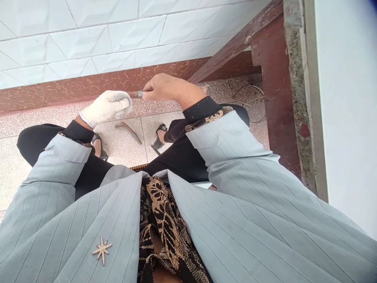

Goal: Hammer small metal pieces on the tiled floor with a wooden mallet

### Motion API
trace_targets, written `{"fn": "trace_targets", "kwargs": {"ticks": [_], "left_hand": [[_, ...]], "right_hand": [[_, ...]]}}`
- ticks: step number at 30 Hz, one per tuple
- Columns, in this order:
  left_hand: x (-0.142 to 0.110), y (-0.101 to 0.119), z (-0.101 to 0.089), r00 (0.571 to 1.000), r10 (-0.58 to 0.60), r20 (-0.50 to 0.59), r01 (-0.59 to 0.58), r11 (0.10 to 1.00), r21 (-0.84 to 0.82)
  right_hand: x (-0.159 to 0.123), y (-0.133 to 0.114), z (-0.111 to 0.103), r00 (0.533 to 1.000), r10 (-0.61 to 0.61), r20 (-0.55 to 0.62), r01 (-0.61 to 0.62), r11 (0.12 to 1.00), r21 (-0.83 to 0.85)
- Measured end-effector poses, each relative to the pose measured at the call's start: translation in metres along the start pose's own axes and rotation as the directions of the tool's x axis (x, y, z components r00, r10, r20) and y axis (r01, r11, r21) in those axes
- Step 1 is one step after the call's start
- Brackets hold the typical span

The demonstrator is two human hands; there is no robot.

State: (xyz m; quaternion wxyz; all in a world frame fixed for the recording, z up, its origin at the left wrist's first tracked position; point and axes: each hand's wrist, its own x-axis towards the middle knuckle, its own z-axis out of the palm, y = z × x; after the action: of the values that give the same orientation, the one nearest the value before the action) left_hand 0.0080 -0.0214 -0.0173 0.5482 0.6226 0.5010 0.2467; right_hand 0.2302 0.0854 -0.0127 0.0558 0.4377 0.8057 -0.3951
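Note:
My left hand (107,105), in a white knitted glove, is closed around a brown stick (134,94). Only a short stretch of the stick shows between my two hands. Greenish-grey wire (140,94) is wound round it in a tight band. My bare right hand (165,88) pinches the stick at that band; its fingers partly cover what lies beyond. A pale tip (204,89) shows just past my right wrist, and I cannot tell what it belongs to. Below my hands, a bent brown branch-like piece (129,131) lies on the floor between my feet.
A white tiled wall (82,39) with a reddish-brown base strip (97,87) stands in front. To the right are a dark red wooden frame (277,86) and a loose loop of thin wire or cord (250,88) on the speckled floor (118,151).

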Motion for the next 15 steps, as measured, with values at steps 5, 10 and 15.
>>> {"fn": "trace_targets", "kwargs": {"ticks": [5, 10, 15], "left_hand": [[0.002, -0.004, -0.001, 0.998, -0.038, -0.046, 0.042, 0.994, 0.098], [0.008, -0.011, -0.002, 0.994, -0.007, -0.106, 0.029, 0.980, 0.199], [0.017, -0.026, 0.003, 0.994, -0.011, -0.113, 0.037, 0.972, 0.231]], "right_hand": [[-0.006, -0.005, 0.007, 0.919, 0.149, 0.366, -0.215, 0.966, 0.146], [-0.011, -0.009, 0.000, 0.815, 0.005, 0.579, -0.132, 0.975, 0.178], [-0.015, -0.006, -0.011, 0.735, -0.264, 0.624, 0.155, 0.962, 0.225]]}}
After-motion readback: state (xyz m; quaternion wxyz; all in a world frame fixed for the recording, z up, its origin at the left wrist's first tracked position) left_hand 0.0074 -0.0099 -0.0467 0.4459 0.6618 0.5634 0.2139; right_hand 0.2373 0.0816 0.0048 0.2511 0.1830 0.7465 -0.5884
